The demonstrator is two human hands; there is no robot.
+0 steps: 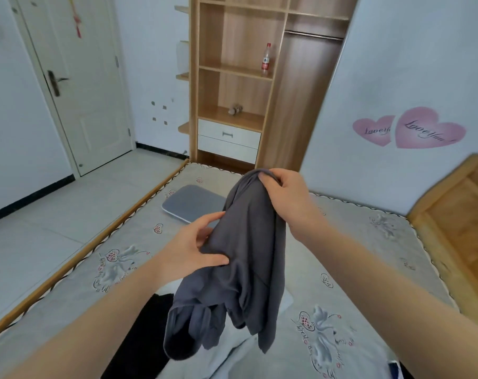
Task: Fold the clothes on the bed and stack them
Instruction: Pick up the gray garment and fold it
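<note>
up front, the right hand (pixel 288 192) pinches the top of a dark grey garment (pixel 246 258) with curled fingers, holding it hanging above the bed (pixel 355 255). the left hand (pixel 196 247) grips its side between thumb and fingers. a black garment (pixel 139 337) and a pale one (pixel 226 359) lie beneath; a folded grey piece (pixel 194 202) rests farther off.

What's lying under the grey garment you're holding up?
Under the grey garment, a black garment and a pale one lie on the bed; where they meet is covered.
</note>
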